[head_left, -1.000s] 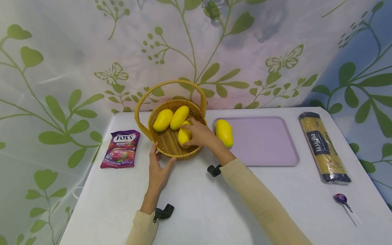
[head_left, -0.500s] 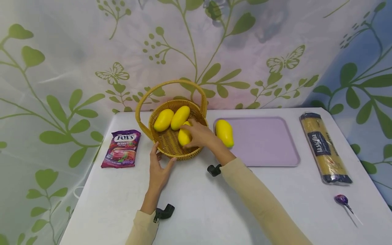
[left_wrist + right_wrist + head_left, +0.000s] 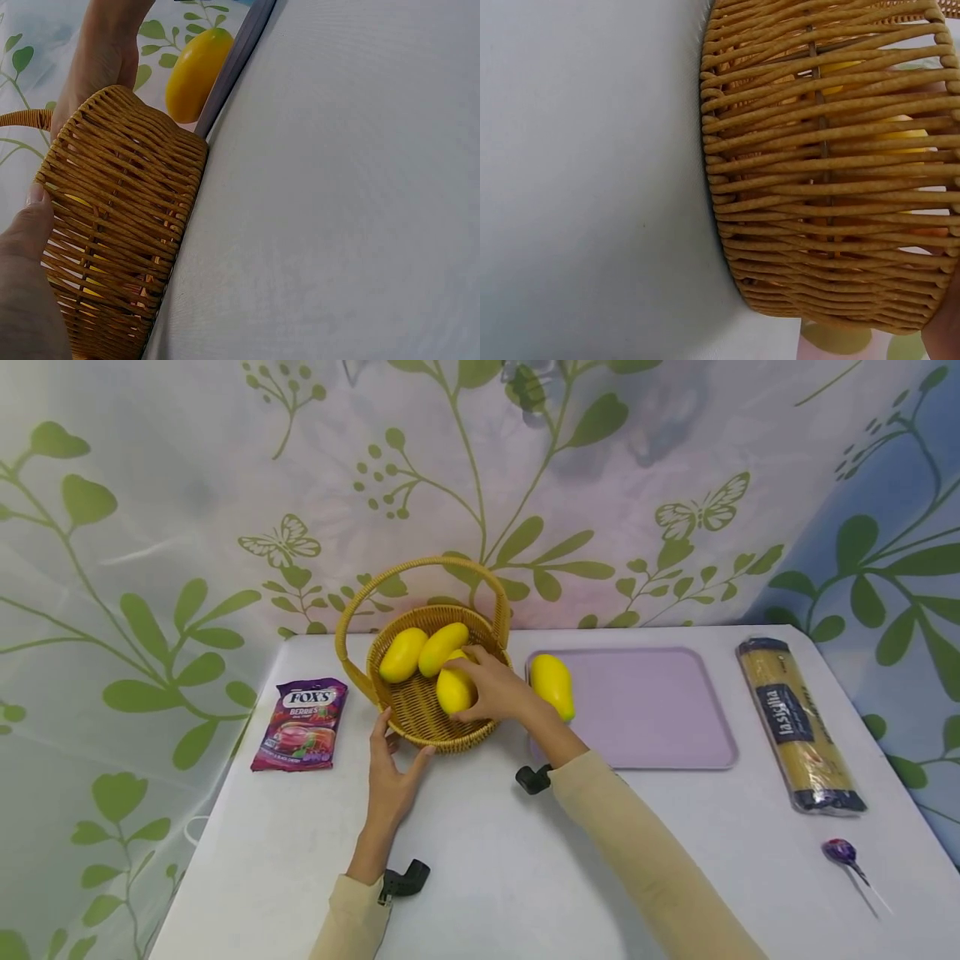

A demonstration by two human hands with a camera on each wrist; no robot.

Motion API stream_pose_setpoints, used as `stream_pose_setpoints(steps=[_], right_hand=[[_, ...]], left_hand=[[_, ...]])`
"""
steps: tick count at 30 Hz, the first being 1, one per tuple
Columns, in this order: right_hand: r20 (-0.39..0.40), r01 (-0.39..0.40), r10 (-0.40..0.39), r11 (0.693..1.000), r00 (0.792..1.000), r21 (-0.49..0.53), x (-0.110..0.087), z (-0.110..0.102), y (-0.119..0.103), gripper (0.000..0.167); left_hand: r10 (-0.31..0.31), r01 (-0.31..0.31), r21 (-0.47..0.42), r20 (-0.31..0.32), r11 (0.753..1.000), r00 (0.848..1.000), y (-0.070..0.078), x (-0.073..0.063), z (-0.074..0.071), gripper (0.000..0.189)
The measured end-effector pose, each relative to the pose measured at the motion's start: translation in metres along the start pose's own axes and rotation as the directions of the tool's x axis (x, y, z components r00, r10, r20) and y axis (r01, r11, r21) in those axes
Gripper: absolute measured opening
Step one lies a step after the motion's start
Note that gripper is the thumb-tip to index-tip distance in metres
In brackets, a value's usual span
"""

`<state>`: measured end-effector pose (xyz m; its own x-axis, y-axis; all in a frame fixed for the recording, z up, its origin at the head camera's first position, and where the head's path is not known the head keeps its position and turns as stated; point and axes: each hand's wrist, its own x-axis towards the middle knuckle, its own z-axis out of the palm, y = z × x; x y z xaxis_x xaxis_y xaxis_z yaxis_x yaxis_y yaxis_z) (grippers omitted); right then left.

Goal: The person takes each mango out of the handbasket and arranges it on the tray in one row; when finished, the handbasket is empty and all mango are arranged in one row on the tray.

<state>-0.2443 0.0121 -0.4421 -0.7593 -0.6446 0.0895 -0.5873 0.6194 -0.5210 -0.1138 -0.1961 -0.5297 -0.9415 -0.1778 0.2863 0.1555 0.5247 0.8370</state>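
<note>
A round wicker basket with a tall handle stands at the back of the table. My right hand reaches over its right rim and grips a yellow mango inside. Two more mangoes, a left one and a middle one, lie behind it. My left hand holds the basket's front left side, thumb and forefinger spread; in the left wrist view its thumb presses at the rim. In the right wrist view the woven wall hides most of the held mango.
Right of the basket lies a lilac tray with one mango at its left edge. A purple candy bag lies to the left. On the far right are a spaghetti pack and a lollipop. A patterned curtain backs the table.
The mango in my right hand has shifted slightly within the basket and turned. The middle mango behind it has swung to a flatter slant. My left hand stays at the basket.
</note>
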Motion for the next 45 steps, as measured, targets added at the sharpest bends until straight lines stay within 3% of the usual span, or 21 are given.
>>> stream_pose_setpoints(steps=[23, 33, 45], right_hand=[[-0.112, 0.096, -0.090, 0.994, 0.990, 0.049, -0.019, -0.022, -0.006, 0.078], [-0.156, 0.111, -0.104, 0.993, 0.982, 0.033, -0.046, -0.054, -0.009, 0.081], [-0.190, 0.079, -0.079, 0.997, 0.979, -0.008, -0.087, -0.083, 0.010, 0.079]], left_hand=[[0.018, -0.018, -0.007, -0.003, 1.000, 1.000, 0.003, 0.000, 0.002, 0.088], [0.017, -0.017, 0.001, -0.010, 1.000, 1.000, 0.002, 0.000, 0.000, 0.087], [0.019, -0.019, -0.005, -0.007, 1.000, 1.000, 0.003, -0.001, -0.001, 0.088]])
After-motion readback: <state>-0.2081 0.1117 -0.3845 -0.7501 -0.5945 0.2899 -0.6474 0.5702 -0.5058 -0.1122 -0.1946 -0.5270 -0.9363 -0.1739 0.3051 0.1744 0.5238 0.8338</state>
